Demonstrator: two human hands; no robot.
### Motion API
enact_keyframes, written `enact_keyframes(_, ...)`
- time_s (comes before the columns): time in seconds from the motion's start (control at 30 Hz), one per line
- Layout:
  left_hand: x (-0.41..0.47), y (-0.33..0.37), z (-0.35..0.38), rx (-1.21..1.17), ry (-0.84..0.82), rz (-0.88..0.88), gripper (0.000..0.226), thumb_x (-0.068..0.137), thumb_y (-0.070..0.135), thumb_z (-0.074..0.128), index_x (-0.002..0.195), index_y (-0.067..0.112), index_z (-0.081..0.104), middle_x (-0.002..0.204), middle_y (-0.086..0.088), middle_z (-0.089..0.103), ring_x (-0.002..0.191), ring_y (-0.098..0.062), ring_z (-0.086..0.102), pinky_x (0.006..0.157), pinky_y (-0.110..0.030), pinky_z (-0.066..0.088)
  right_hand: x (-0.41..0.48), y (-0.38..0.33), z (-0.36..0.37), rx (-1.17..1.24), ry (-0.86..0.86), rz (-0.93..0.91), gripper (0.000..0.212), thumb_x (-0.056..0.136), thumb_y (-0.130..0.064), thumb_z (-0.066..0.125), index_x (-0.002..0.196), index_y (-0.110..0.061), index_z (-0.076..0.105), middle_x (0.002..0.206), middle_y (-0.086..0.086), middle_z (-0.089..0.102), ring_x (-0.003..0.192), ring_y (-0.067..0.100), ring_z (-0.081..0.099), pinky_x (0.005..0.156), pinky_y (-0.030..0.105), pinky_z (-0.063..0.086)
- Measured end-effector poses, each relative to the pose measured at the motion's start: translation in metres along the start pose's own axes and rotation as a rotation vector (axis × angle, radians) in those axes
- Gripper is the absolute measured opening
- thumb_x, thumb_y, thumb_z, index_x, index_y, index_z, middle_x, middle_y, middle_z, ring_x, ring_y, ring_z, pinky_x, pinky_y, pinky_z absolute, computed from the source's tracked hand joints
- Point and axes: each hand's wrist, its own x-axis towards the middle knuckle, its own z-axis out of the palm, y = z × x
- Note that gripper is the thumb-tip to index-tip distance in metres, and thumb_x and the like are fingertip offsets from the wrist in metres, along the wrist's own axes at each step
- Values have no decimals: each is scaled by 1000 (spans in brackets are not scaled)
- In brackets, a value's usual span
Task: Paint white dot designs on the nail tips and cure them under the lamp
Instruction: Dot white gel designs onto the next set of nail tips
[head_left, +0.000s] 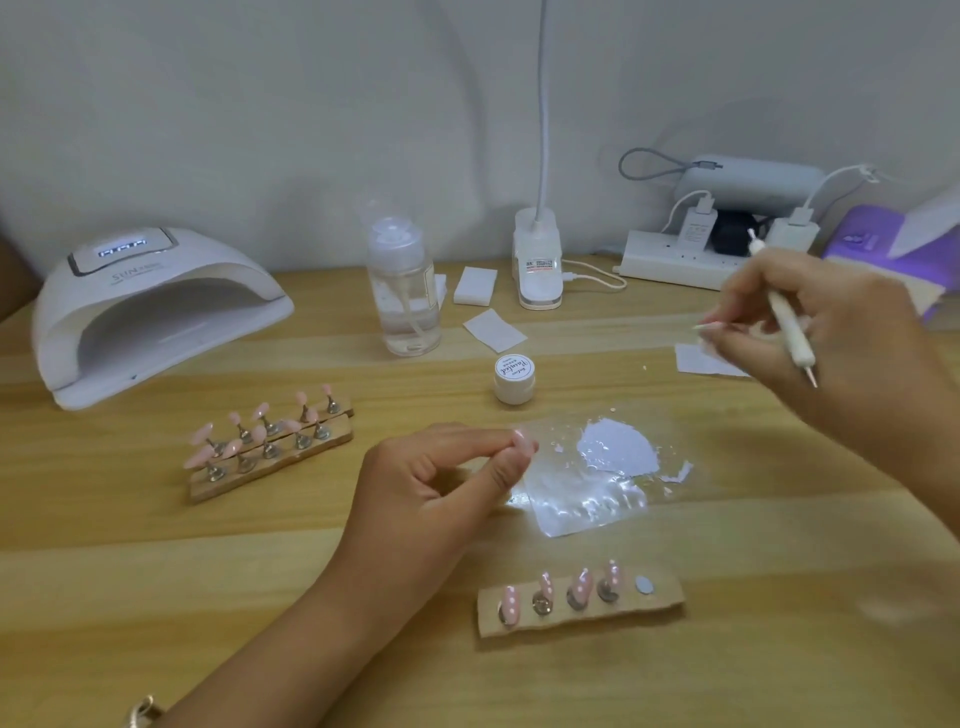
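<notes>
My left hand (441, 483) hovers at the table's middle, thumb and fingers pinching a small pink nail tip (521, 435) that is mostly hidden. My right hand (831, 322) is raised at the right and grips a white dotting pen (788, 325), metal point down. Between the hands lies a foil sheet (582, 504) with a white paint smear (618, 447). The near wooden holder (670, 595) carries several pink tips with white dots (579, 590) and one bare magnet disc (644, 584). The white curing lamp (150, 312) stands at the far left, its display lit.
Two more holders with plain pink tips (270, 441) lie in front of the lamp. A closed white paint jar (514, 382), a clear pump bottle (405, 291), white pads (475, 286), wipes (493, 330), a desk-lamp base (537, 265), a power strip (675, 257) and a purple box (872, 244) stand behind.
</notes>
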Motion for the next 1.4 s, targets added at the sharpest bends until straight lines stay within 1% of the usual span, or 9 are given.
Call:
enact_keyframes(0.1,-1,-1,1,37,-32,-34,13,79,31,75,86,23,82,85,2,78,85,-28,71,80,-50,56,-5,34,5,-170,-101,183,24,80,-8,79,75,-21,59,71,-2,63,65,15,55,61,21,40)
enact_keyframes(0.17,-1,0,1,30,-42,-48,13,77,31,75,86,23,81,86,6,78,85,-21,73,82,-46,58,-6,39,14,-267,-68,143,13,86,-16,76,80,-14,65,73,2,64,71,26,54,71,35,42)
enact_keyframes(0.27,-1,-1,0,33,-83,-46,11,78,28,76,85,22,81,87,8,78,87,-11,74,84,-34,58,-5,30,18,-295,92,62,33,102,-37,50,96,-9,67,77,4,66,78,32,59,82,48,47)
enact_keyframes(0.4,-1,-1,1,56,-145,-45,8,79,27,76,85,26,80,86,8,78,87,-10,74,83,-27,58,-4,6,24,286,128,245,37,104,-49,35,102,-21,59,73,-9,63,68,-2,58,64,22,43)
enact_keyframes(0.5,-1,-1,1,70,-176,-49,7,80,21,77,84,25,80,85,7,78,86,-11,74,79,-21,57,-16,-6,43,494,-53,334,40,104,-41,44,83,-16,68,63,-2,63,59,3,55,57,16,43)
enact_keyframes(0.6,-1,-2,0,118,-219,-45,9,82,12,77,82,20,80,83,7,77,83,-9,73,76,-20,56,-31,-8,59,573,-71,318,45,104,-31,46,67,-10,60,46,0,50,43,9,46,44,17,41)
enact_keyframes(0.73,-1,-3,0,144,-227,-44,14,83,8,77,84,21,80,84,8,77,83,-8,73,78,-23,57,-32,-2,64,560,-51,242,44,103,-24,50,64,-6,56,44,-12,48,41,4,42,44,15,36)
enact_keyframes(0.93,-1,-3,0,152,-239,-38,10,85,13,77,84,22,80,84,8,77,84,-8,73,78,-24,55,-33,0,67,498,-83,193,48,102,-20,53,67,13,52,47,-8,47,48,2,55,51,13,38)
enact_keyframes(1.4,0,-4,0,140,-244,-37,4,83,20,77,84,22,80,83,8,77,82,-10,73,77,-26,55,-33,1,67,507,-65,223,46,103,-23,51,66,5,55,47,-10,50,44,6,47,46,19,41)
